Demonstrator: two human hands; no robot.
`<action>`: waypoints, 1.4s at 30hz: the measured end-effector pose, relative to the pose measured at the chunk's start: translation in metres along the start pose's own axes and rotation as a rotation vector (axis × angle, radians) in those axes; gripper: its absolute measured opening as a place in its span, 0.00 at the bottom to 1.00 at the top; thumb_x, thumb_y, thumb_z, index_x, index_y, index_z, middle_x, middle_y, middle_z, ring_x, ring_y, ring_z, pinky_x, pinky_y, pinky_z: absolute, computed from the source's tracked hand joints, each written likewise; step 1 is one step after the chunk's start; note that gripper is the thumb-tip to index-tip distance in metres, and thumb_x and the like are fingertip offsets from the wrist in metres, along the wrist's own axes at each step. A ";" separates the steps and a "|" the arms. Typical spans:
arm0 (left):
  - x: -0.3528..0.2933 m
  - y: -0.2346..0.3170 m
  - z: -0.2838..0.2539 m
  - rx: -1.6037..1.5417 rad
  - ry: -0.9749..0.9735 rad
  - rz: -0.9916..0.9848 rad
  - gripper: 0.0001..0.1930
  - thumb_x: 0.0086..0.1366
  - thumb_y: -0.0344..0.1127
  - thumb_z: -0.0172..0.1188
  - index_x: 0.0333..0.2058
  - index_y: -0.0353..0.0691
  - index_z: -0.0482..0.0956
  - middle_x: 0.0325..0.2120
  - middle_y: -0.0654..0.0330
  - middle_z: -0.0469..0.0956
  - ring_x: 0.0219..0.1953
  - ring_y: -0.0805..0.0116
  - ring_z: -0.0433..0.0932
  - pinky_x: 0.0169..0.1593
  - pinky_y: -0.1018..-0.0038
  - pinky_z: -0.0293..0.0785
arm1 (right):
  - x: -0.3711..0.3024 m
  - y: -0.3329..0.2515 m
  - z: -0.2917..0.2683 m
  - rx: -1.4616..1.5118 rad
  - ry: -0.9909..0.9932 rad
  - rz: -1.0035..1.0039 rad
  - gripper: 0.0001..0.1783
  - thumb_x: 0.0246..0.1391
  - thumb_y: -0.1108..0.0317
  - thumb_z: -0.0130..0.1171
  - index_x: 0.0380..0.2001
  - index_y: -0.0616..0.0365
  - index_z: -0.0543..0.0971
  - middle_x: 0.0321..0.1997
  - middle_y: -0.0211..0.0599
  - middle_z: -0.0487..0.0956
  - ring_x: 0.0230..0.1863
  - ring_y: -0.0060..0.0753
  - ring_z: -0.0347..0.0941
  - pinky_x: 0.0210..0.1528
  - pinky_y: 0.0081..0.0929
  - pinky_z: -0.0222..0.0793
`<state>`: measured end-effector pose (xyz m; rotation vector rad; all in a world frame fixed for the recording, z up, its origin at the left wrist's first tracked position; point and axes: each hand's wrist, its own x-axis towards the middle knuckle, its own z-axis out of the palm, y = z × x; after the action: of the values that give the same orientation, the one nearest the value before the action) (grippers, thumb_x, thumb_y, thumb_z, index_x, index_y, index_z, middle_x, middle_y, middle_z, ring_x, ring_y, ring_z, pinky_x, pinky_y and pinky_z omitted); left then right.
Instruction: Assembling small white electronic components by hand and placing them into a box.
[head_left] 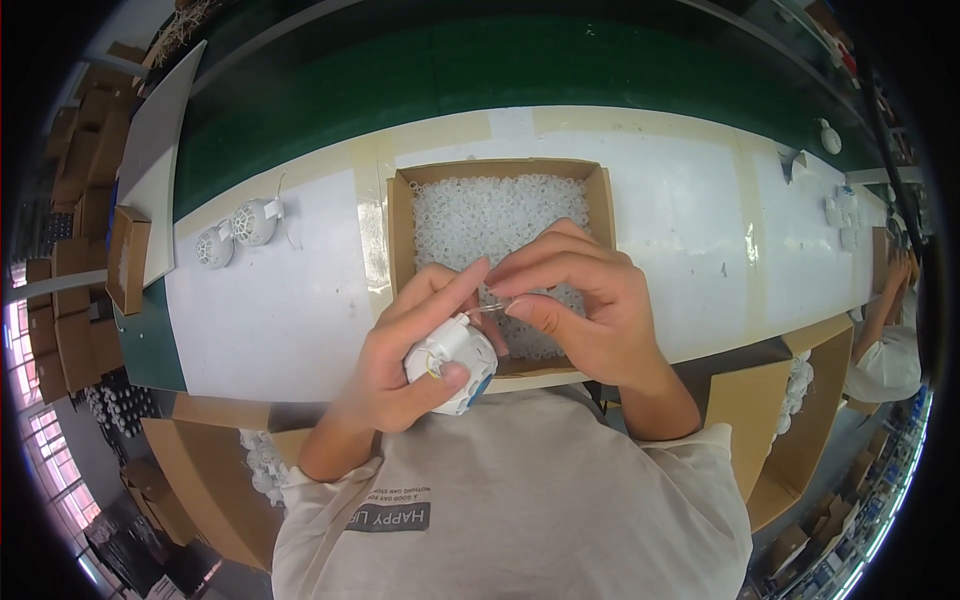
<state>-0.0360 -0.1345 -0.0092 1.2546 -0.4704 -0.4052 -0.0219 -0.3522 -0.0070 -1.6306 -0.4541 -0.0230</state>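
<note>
My left hand (388, 352) is wrapped round a white rounded plastic housing (466, 350) with a blue patch on its lower right side, thumb pressed on its near face. Thin pale wires (484, 309) come out of the top of the housing. My right hand (592, 308) pinches the wire ends between thumb and fingers; whether a small clear piece is in the pinch too is too fine to tell. Below both hands, an open cardboard box (401, 235) holds a mass of small clear plastic rings (490, 215).
Two white housings with round grilles (255, 222) lie on the white tabletop (300, 330) at left. Cardboard boxes with white parts stand beside me, left (205, 470) and right (745, 410). White parts (843, 212) and another person's arm (884, 295) are at far right.
</note>
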 end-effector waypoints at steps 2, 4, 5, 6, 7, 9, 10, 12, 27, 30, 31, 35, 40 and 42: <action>0.001 -0.001 -0.001 0.030 -0.004 0.017 0.34 0.65 0.35 0.58 0.67 0.26 0.59 0.41 0.53 0.68 0.43 0.59 0.77 0.46 0.70 0.73 | -0.001 -0.001 0.000 -0.021 0.004 -0.046 0.10 0.46 0.79 0.69 0.35 0.62 0.85 0.38 0.38 0.84 0.38 0.32 0.71 0.41 0.27 0.67; 0.005 -0.003 -0.007 0.280 -0.053 0.134 0.36 0.64 0.35 0.59 0.67 0.25 0.59 0.39 0.53 0.68 0.42 0.61 0.76 0.45 0.71 0.73 | -0.003 -0.003 -0.002 -0.097 0.030 -0.079 0.10 0.44 0.79 0.69 0.34 0.61 0.86 0.38 0.38 0.84 0.38 0.33 0.72 0.41 0.28 0.67; 0.006 -0.003 -0.009 0.405 -0.078 0.193 0.36 0.64 0.35 0.60 0.67 0.25 0.58 0.38 0.53 0.68 0.42 0.62 0.76 0.44 0.72 0.73 | -0.004 -0.004 -0.002 -0.136 0.043 -0.096 0.11 0.44 0.79 0.69 0.34 0.61 0.86 0.37 0.38 0.84 0.38 0.34 0.72 0.41 0.29 0.68; 0.006 -0.003 -0.010 0.406 -0.078 0.192 0.36 0.64 0.35 0.60 0.67 0.25 0.58 0.38 0.53 0.68 0.42 0.62 0.76 0.44 0.72 0.73 | -0.003 -0.006 -0.002 -0.135 0.043 -0.095 0.11 0.44 0.79 0.69 0.34 0.61 0.86 0.37 0.38 0.84 0.38 0.34 0.72 0.41 0.29 0.68; 0.006 -0.003 -0.010 0.537 -0.089 0.191 0.37 0.63 0.35 0.60 0.67 0.25 0.59 0.37 0.52 0.69 0.41 0.62 0.76 0.44 0.72 0.72 | -0.003 -0.009 -0.002 -0.199 0.060 -0.122 0.11 0.43 0.80 0.69 0.34 0.61 0.86 0.37 0.37 0.84 0.38 0.34 0.72 0.41 0.29 0.68; 0.005 -0.004 -0.010 0.799 -0.111 0.188 0.37 0.62 0.35 0.61 0.66 0.24 0.59 0.35 0.52 0.72 0.39 0.64 0.76 0.42 0.73 0.72 | -0.003 -0.013 -0.002 -0.328 0.094 -0.174 0.11 0.43 0.80 0.69 0.33 0.60 0.86 0.35 0.37 0.83 0.38 0.34 0.71 0.41 0.29 0.68; 0.005 -0.005 -0.008 0.799 -0.112 0.187 0.37 0.62 0.35 0.61 0.66 0.24 0.59 0.35 0.52 0.72 0.39 0.64 0.76 0.42 0.73 0.72 | -0.004 -0.012 -0.001 -0.328 0.095 -0.173 0.11 0.43 0.80 0.69 0.33 0.60 0.86 0.35 0.37 0.83 0.38 0.34 0.71 0.41 0.29 0.68; 0.004 -0.012 -0.002 0.659 -0.025 0.213 0.39 0.62 0.37 0.62 0.67 0.24 0.58 0.33 0.52 0.74 0.38 0.65 0.77 0.41 0.74 0.72 | -0.007 -0.007 0.002 -0.179 0.010 -0.077 0.10 0.43 0.80 0.69 0.33 0.60 0.86 0.35 0.37 0.82 0.38 0.34 0.71 0.42 0.29 0.68; -0.002 -0.008 0.013 -0.393 -0.115 -0.215 0.50 0.69 0.60 0.52 0.72 0.32 0.36 0.38 0.49 0.79 0.36 0.61 0.81 0.41 0.72 0.75 | -0.013 0.003 0.014 0.198 -0.021 -0.013 0.10 0.46 0.80 0.66 0.34 0.58 0.86 0.31 0.30 0.80 0.39 0.32 0.70 0.45 0.28 0.67; -0.003 -0.010 0.017 -0.456 -0.098 -0.240 0.48 0.70 0.62 0.49 0.73 0.38 0.35 0.37 0.48 0.78 0.33 0.57 0.81 0.36 0.69 0.77 | -0.013 0.002 0.014 0.170 -0.009 -0.081 0.09 0.45 0.80 0.67 0.33 0.59 0.86 0.31 0.31 0.79 0.39 0.32 0.71 0.44 0.29 0.67; -0.002 -0.015 0.019 -0.702 -0.147 -0.259 0.47 0.70 0.61 0.48 0.73 0.42 0.34 0.37 0.47 0.77 0.31 0.54 0.80 0.33 0.67 0.77 | -0.012 0.002 0.014 0.083 0.008 -0.178 0.09 0.44 0.78 0.69 0.32 0.59 0.85 0.31 0.32 0.79 0.37 0.33 0.71 0.41 0.30 0.66; 0.001 -0.022 0.030 -1.246 -0.220 -0.315 0.42 0.72 0.60 0.44 0.73 0.54 0.32 0.35 0.46 0.76 0.25 0.47 0.79 0.23 0.62 0.75 | -0.007 0.006 0.011 -0.154 0.066 -0.426 0.11 0.39 0.76 0.73 0.30 0.60 0.85 0.31 0.33 0.79 0.33 0.34 0.71 0.36 0.32 0.64; 0.002 -0.023 0.029 -1.139 -0.167 -0.373 0.40 0.73 0.60 0.42 0.73 0.63 0.29 0.33 0.45 0.75 0.23 0.44 0.78 0.19 0.61 0.74 | -0.004 -0.005 0.001 -0.332 0.040 -0.487 0.12 0.36 0.77 0.73 0.29 0.60 0.84 0.29 0.32 0.79 0.31 0.35 0.72 0.33 0.31 0.63; 0.002 -0.023 0.028 -1.033 -0.164 -0.378 0.40 0.73 0.61 0.42 0.73 0.64 0.29 0.34 0.45 0.75 0.23 0.44 0.78 0.19 0.62 0.74 | -0.004 -0.008 -0.004 -0.357 0.004 -0.463 0.12 0.35 0.77 0.73 0.29 0.60 0.84 0.29 0.32 0.79 0.31 0.34 0.73 0.33 0.30 0.63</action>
<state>-0.0500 -0.1640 -0.0240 0.2911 -0.1010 -0.9299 -0.0266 -0.3566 0.0001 -1.8370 -0.8536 -0.4769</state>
